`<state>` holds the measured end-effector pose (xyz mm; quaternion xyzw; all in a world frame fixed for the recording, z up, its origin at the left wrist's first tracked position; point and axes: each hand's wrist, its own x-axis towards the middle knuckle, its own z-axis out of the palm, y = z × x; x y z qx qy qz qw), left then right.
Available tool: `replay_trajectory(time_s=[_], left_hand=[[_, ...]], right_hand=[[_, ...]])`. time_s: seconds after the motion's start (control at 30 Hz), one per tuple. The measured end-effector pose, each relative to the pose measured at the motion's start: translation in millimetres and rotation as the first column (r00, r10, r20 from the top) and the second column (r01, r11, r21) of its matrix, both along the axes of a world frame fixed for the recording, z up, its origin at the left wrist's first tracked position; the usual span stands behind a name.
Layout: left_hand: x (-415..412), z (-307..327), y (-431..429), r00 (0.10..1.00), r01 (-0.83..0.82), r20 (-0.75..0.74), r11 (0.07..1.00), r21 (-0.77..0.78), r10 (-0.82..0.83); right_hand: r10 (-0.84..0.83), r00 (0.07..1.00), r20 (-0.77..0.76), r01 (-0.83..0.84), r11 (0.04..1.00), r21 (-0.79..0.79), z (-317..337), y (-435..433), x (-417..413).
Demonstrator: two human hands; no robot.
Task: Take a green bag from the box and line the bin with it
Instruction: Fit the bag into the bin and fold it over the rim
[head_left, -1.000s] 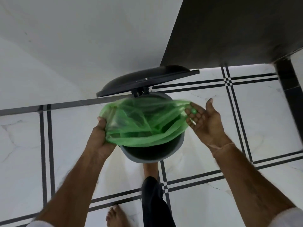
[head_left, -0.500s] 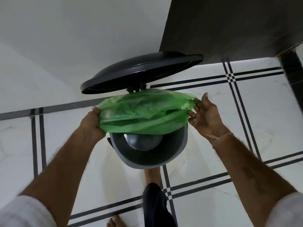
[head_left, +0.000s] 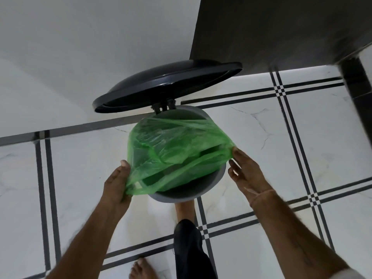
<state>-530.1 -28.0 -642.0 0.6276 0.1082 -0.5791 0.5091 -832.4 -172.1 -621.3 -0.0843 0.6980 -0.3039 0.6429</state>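
A translucent green bag [head_left: 173, 154] lies spread over the mouth of a round grey pedal bin [head_left: 187, 195], covering all but its near rim. The bin's black lid [head_left: 165, 85] stands tilted open behind it. My left hand [head_left: 116, 184] grips the bag's lower left edge outside the bin's rim. My right hand [head_left: 247, 174] holds the bag's right edge at its fingertips, beside the rim. The box is not in view.
The bin stands on a white tiled floor with black lines [head_left: 302, 150], close to a white wall [head_left: 80, 47]. A dark cabinet [head_left: 281, 27] rises at the back right. My foot [head_left: 184, 210] is at the bin's base, apparently on the pedal.
Both hands have drawn the bag toward me and down across the bin's mouth, so it covers more of the opening. The lid has stayed open.
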Motion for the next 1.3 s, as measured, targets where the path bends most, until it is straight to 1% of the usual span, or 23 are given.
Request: replay_trajectory(time_s=[0.07,0.17,0.23,0.33,0.4,0.5,0.57,0.63,0.67,0.77,0.93,1.07,1.17,1.23,1.3], left_hand=[[-7.1,-0.4,12.4,0.998,-0.009,-0.068,1.000,-0.026,0.008],[-16.6,1.8,24.7,0.987,-0.076,-0.142,0.996,-0.043,0.070],[-17.5,3.0,26.7,0.984,-0.107,-0.149,0.993,-0.049,0.099],[-17.6,1.9,27.0,0.979,-0.151,-0.140,0.988,-0.029,0.146],[-21.3,2.5,28.7,0.979,-0.144,-0.149,0.989,-0.027,0.138],[-28.4,4.1,37.7,0.973,-0.146,-0.183,0.989,-0.027,0.138],[-32.4,1.8,44.2,0.963,-0.164,-0.212,0.986,0.030,0.167],[-37.6,-0.9,47.9,0.960,-0.136,-0.231,0.985,0.102,0.157],[-39.9,-2.0,49.2,0.964,-0.107,-0.229,0.985,0.135,0.136],[-48.3,-3.6,48.7,0.979,-0.036,-0.191,0.982,0.185,0.072],[-56.4,-5.5,42.8,0.959,-0.142,-0.211,0.964,0.223,0.190],[-50.5,-5.5,31.8,0.936,-0.214,-0.233,0.951,0.221,0.264],[-51.0,-1.7,28.9,0.933,-0.193,-0.253,0.949,0.247,0.256],[-54.4,-2.0,30.9,0.942,-0.162,-0.239,0.943,0.291,0.235],[-54.8,-5.0,34.0,0.944,-0.169,-0.213,0.926,0.339,0.250]], right_hand=[[-0.032,0.999,-0.031,0.031,0.999,-0.014,-0.9,2.7,-0.4],[-0.040,0.999,-0.025,0.039,0.998,-0.052,-1.6,4.5,0.2],[-0.021,0.999,-0.030,0.018,0.993,-0.113,-2.2,2.7,0.7],[0.033,0.999,0.023,-0.027,0.978,-0.206,-2.1,-1.0,-4.6],[0.118,0.993,0.030,-0.108,0.968,-0.227,-1.5,-1.2,-9.4],[0.245,0.969,0.010,-0.239,0.954,-0.182,-2.6,7.0,-14.2],[0.319,0.947,-0.044,-0.322,0.934,-0.153,-7.1,15.1,-17.0],[0.373,0.919,-0.127,-0.390,0.908,-0.156,-11.9,21.3,-18.9],[0.381,0.913,-0.143,-0.401,0.902,-0.161,-15.7,22.9,-19.0],[0.344,0.931,-0.123,-0.362,0.912,-0.190,-22.3,22.0,-15.1],[0.256,0.959,-0.125,-0.280,0.930,-0.239,-17.6,20.2,-2.1],[0.181,0.983,-0.033,-0.184,0.957,-0.226,-17.9,7.1,1.6],[0.160,0.987,0.004,-0.157,0.971,-0.181,-13.1,3.4,5.6],[0.210,0.978,-0.012,-0.210,0.974,-0.078,-9.0,5.2,5.1],[0.194,0.981,-0.015,-0.193,0.980,0.041,-5.3,7.6,3.7]])
